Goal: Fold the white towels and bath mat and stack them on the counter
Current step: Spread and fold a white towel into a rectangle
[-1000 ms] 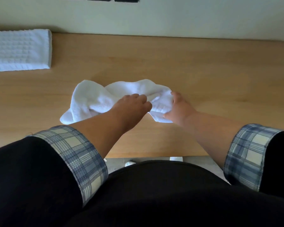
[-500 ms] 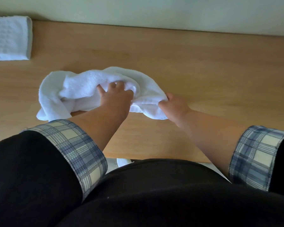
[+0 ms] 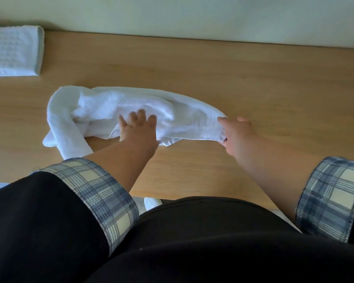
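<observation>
A small white towel (image 3: 102, 107) lies crumpled on the wooden counter (image 3: 233, 78), stretched out sideways. My left hand (image 3: 138, 129) rests on its middle with fingers spread, pressing the cloth down. My right hand (image 3: 236, 133) pinches the towel's right corner at the hemmed edge and holds it taut. The towel's left end bunches and curls toward the counter's front edge. A folded white bath mat (image 3: 12, 51) with a waffle texture lies at the far left, by the wall.
The counter runs along a pale wall (image 3: 192, 15). Bare wood stretches to the right of my hands. The counter's front edge is close to my body, and something white (image 3: 151, 202) shows on the floor below it.
My right hand has pulled the towel's corner out to the right, so the towel is longer and flatter. My left hand's fingers have spread out on the cloth. The view has shifted slightly.
</observation>
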